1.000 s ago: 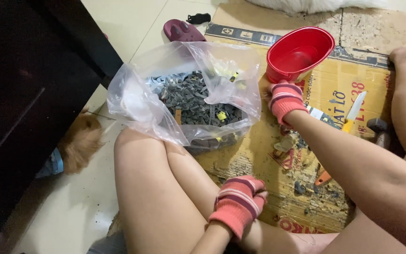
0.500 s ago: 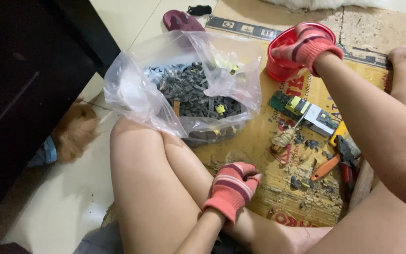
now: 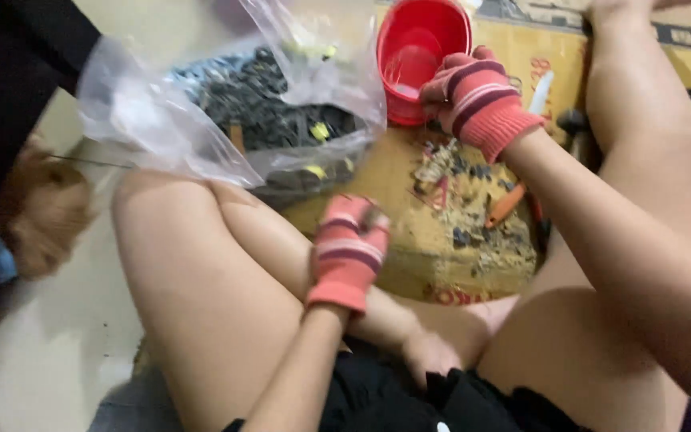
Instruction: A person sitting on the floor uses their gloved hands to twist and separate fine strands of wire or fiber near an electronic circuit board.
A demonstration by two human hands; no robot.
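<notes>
Head view shows me my right hand (image 3: 473, 96) curled narrow against the near rim of the red bowl (image 3: 421, 48), while my left hand (image 3: 351, 248), closed on something small and blurred, sits well nearer me, below the bowl.

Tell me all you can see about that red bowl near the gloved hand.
The red bowl looks like glossy plastic, round and deep, standing upright with its mouth open. It sits on the printed cardboard on the floor, beside the clear bag of dark scrap. The right hand, in a striped pink glove, is curled against its near rim. Its contents cannot be made out.
</notes>
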